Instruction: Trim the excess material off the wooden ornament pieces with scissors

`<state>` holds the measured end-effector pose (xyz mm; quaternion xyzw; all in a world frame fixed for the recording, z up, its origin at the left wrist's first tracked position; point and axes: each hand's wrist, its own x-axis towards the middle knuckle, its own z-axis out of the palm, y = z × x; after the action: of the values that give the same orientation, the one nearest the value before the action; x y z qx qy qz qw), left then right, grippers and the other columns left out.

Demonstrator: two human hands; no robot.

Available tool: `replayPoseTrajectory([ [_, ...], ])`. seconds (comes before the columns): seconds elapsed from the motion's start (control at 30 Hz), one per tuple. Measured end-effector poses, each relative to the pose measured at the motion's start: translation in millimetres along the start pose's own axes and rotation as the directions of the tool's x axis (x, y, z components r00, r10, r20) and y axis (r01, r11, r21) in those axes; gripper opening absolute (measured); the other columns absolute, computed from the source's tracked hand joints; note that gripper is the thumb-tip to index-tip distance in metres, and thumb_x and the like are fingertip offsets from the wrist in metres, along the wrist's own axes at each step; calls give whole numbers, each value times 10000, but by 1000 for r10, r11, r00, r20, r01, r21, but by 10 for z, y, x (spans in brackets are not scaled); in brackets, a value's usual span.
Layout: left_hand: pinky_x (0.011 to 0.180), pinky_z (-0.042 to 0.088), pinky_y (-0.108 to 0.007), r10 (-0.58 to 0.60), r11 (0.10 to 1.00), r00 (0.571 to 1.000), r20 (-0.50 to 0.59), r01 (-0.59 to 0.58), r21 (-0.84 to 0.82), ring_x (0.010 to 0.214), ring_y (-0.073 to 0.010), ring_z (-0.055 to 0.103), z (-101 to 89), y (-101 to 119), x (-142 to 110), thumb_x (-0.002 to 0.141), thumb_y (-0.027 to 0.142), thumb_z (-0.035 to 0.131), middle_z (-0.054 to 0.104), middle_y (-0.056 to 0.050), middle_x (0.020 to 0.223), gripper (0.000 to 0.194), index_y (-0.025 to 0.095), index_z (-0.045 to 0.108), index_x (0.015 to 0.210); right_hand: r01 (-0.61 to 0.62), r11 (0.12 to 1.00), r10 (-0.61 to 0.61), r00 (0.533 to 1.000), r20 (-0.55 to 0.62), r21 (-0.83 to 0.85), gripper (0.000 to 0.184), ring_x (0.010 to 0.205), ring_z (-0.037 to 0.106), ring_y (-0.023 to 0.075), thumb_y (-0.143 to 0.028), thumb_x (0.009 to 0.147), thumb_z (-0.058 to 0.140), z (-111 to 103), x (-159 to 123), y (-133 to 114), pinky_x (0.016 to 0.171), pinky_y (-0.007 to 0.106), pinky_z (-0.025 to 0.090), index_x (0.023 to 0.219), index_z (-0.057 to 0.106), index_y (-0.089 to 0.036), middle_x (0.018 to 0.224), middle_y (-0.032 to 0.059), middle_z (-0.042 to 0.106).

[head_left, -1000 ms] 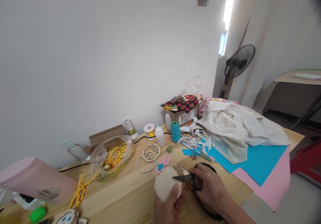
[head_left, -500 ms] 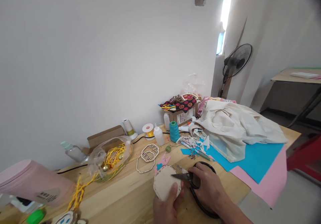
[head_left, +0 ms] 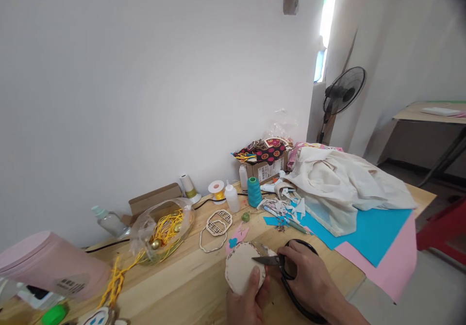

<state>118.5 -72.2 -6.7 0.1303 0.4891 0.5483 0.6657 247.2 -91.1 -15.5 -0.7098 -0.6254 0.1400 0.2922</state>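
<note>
My left hand point(head_left: 249, 298) grips a round cream fabric piece point(head_left: 240, 269) with a scalloped, brownish edge, thumb pressed on its face. Black-handled scissors point(head_left: 302, 286) are in my right hand point(head_left: 309, 276), their dark blades pointing left across the upper right of the piece. Whether the blades touch the fabric I cannot tell. Just beyond lie a pink scrap point(head_left: 240, 234) and a small blue flower-shaped cutout point(head_left: 232, 242). A lattice-patterned wooden frame point(head_left: 219, 223) rests on the table behind them, overlapping a thin wavy outline ring point(head_left: 213, 249).
A teal thread cone point(head_left: 254, 192), a squeeze bottle point(head_left: 232, 197) and a yellow thread spool point(head_left: 217, 191) stand at the back. Cream cloth point(head_left: 342, 174) covers blue sheets point(head_left: 374, 237) on the right. Left are a bag of yellow cords point(head_left: 167, 230) and a pink canister point(head_left: 51, 267).
The view has shifted slightly, so everything sits a little lower and to the right. Both hands keep their holds on the fabric piece and the scissors.
</note>
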Motion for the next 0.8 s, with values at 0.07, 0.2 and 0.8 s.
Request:
replayPoseTrajectory([
  [0.07, 522, 541, -214, 5, 1000, 1000, 11, -5, 2, 582, -135, 656, -8, -9, 15, 713, -39, 506, 681, 0, 626, 216, 160, 572, 759, 4, 1000, -4, 1000, 8, -8, 228, 739, 519, 172, -170, 652, 509, -1, -16, -3, 615, 250, 349, 840, 617, -238, 770, 22, 561],
  [0.2, 537, 544, -223, -4, 1000, 999, 49, 3, 8, 591, -141, 656, -27, -3, 27, 711, -36, 508, 689, -15, 651, 210, 151, 584, 767, 4, 999, -3, 1000, 22, -32, 194, 712, 518, 161, -172, 650, 516, 9, -12, -10, 585, 242, 325, 799, 614, -248, 747, 10, 552],
  [0.8, 512, 549, -220, -24, 999, 999, -23, 23, -45, 554, -146, 654, 44, -19, 0, 686, -46, 531, 690, -11, 610, 211, 148, 584, 750, -43, 998, 42, 999, -12, -48, 193, 757, 533, 176, -233, 674, 541, 49, -26, -44, 610, 248, 340, 849, 617, -265, 793, 17, 567],
])
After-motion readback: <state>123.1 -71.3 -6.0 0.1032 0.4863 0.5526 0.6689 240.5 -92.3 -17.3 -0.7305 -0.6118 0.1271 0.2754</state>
